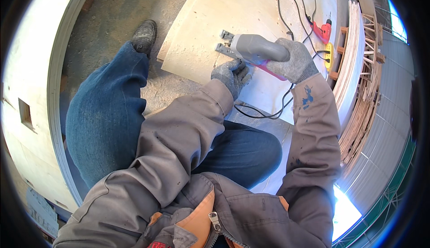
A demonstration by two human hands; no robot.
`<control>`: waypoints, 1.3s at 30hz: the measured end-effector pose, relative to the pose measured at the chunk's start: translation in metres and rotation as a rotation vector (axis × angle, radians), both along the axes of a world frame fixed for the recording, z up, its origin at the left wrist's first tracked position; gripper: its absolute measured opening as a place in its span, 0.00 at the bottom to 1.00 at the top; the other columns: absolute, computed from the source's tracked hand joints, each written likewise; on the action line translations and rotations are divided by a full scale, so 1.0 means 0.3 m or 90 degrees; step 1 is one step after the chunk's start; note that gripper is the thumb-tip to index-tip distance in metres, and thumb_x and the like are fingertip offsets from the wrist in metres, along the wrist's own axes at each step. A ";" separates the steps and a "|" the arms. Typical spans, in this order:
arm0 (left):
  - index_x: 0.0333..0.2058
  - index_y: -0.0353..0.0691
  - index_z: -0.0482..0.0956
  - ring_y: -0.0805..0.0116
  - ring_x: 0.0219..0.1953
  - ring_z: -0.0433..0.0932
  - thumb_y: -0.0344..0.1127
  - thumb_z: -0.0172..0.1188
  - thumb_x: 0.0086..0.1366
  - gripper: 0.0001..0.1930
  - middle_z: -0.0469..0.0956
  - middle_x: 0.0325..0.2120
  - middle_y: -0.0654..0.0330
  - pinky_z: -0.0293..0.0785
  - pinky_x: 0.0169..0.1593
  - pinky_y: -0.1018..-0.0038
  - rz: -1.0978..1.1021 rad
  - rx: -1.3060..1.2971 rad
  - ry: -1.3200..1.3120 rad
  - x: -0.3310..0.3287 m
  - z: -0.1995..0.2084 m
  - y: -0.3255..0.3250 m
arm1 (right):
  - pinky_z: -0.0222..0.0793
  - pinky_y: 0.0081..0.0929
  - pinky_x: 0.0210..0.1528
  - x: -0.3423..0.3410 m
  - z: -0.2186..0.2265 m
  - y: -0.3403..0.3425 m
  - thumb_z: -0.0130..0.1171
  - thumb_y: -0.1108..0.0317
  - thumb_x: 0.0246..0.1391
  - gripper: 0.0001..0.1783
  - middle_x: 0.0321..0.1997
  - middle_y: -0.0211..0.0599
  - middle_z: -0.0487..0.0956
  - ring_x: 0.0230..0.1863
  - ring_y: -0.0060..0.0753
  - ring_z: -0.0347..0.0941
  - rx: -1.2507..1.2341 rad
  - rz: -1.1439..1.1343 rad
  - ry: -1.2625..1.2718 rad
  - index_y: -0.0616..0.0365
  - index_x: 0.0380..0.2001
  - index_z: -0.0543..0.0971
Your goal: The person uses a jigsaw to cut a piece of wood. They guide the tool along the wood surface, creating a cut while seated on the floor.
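My right hand (296, 61), in a grey knit glove, is wrapped round the rear handle of a grey jigsaw (256, 48). A pinkish-red part shows under its body, and its metal base points left over the plywood sheet (195, 40). Just below the base is my left hand (231, 75), also gloved, with its fingers curled inward near the sheet's edge. Whatever those fingers grip, if anything, is hidden. Sawdust lies scattered on the plywood. A black cord (268, 116) loops below the jigsaw.
Farther right lie a red drill (322, 32) and a yellow power strip (329, 56) with cords. Stacked sheets (349, 60) stand along the right. A large plywood stack (33, 37) with a square hole borders the left. My bent knees and dark shoe (144, 35) are close by.
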State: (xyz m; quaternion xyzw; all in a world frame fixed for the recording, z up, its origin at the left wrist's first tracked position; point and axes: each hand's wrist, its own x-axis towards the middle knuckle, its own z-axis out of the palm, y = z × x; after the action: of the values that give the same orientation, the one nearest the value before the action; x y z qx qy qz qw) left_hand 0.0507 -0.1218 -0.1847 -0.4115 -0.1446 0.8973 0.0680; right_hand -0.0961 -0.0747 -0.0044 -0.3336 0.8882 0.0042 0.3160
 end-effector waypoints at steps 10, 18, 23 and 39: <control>0.51 0.32 0.75 0.53 0.45 0.80 0.37 0.54 0.73 0.15 0.78 0.46 0.49 0.80 0.49 0.56 -0.076 -0.102 -0.032 0.026 0.013 0.016 | 0.77 0.37 0.45 0.014 -0.008 -0.014 0.69 0.56 0.37 0.23 0.34 0.51 0.84 0.41 0.51 0.82 -0.003 -0.026 -0.010 0.55 0.38 0.82; 0.49 0.37 0.78 0.57 0.39 0.82 0.37 0.60 0.69 0.14 0.83 0.39 0.52 0.79 0.39 0.62 -0.325 -0.212 -0.010 0.084 0.155 -0.040 | 0.75 0.40 0.53 0.045 0.034 -0.055 0.63 0.57 0.42 0.23 0.43 0.51 0.84 0.49 0.52 0.81 0.142 0.027 0.080 0.56 0.43 0.83; 0.45 0.43 0.80 0.63 0.34 0.82 0.36 0.64 0.64 0.11 0.83 0.34 0.59 0.80 0.35 0.66 -0.233 -0.306 0.112 0.106 0.242 -0.131 | 0.74 0.40 0.54 0.037 0.001 -0.040 0.62 0.59 0.44 0.23 0.46 0.51 0.83 0.51 0.51 0.80 0.140 0.063 0.113 0.56 0.45 0.82; 0.59 0.29 0.72 0.52 0.54 0.80 0.40 0.47 0.75 0.22 0.78 0.55 0.44 0.76 0.61 0.56 0.112 -0.727 0.465 0.572 0.886 -1.072 | 0.72 0.36 0.63 0.192 0.067 -0.055 0.71 0.60 0.35 0.39 0.58 0.44 0.80 0.60 0.47 0.76 0.045 -0.210 0.231 0.43 0.57 0.77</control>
State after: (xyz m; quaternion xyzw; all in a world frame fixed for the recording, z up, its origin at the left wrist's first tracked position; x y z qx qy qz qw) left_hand 0.2222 -0.4433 0.0810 -0.0403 0.3504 0.9165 -0.1886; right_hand -0.0384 -0.0912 0.0157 -0.1664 0.9721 0.0431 0.1595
